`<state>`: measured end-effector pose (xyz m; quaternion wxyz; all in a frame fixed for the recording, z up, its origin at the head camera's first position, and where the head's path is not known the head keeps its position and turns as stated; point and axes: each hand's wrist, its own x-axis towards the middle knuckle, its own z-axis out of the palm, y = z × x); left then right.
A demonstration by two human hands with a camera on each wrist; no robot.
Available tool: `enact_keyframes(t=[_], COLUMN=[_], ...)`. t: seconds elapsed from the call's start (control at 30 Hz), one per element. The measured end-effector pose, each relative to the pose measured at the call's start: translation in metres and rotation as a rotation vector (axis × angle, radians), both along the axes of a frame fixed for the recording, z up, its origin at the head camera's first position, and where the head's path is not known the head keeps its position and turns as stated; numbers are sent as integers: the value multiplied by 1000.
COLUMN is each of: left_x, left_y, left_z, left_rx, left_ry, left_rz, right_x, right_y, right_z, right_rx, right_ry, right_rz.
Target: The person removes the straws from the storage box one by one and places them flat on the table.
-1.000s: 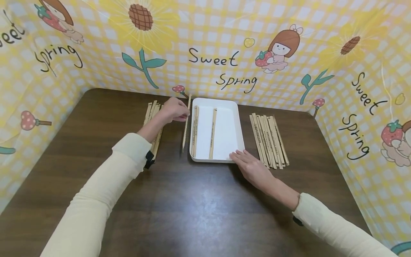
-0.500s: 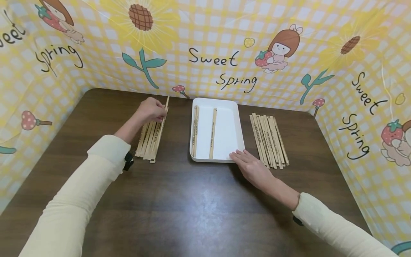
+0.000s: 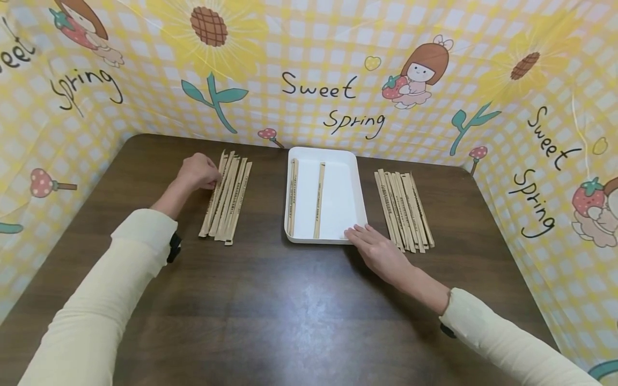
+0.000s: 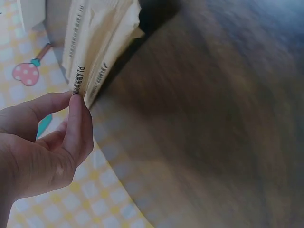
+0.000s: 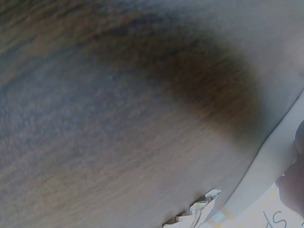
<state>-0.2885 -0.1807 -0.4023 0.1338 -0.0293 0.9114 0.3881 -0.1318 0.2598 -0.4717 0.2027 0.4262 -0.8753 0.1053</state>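
Observation:
My left hand (image 3: 198, 171) is at the left edge of a row of paper-wrapped straws (image 3: 232, 203) on the table. In the left wrist view, thumb and fingertips pinch the end of a printed paper-wrapped straw (image 4: 77, 78), with others close beside it. My right hand (image 3: 379, 254) rests with extended fingers on the near right corner of a white tray (image 3: 343, 193). Inside the tray, wrapped straws (image 3: 293, 198) lie along the left wall and another wrapped straw (image 3: 319, 206) lies near the middle. Only part of the right hand (image 5: 294, 185) shows in the right wrist view.
A second bundle of paper-wrapped straws (image 3: 405, 212) lies right of the tray, close to my right hand. The dark wooden table (image 3: 270, 311) is bordered at the back and sides by a yellow checked cloth (image 3: 309, 48) with printed figures.
My left hand, holding a wrapped straw beside the tray, has carried it left to the right side of the left row, released it and moved to that row's left edge. The right hand stays put.

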Motion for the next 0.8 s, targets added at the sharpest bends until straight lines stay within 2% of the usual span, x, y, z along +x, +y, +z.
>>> enact_keyframes(t=[0.4,0.63,0.7,0.8], left_x=[1,-2,-2,-1], left_y=[-7,-7,-3,11], left_z=[-6,-3,0,7], left_rx=[1,-115,-98,-12], left_ry=[-14,39,38,32], left_rz=[14,-19,-29,-40], right_x=[-1,-2,-1,-1], right_y=[-1,-1,0,0], right_z=[1,3,1,0], right_rx=[1,-11,-10,-8], right_ry=[0,-3,-4,-4], right_rz=[0,8,10,10])
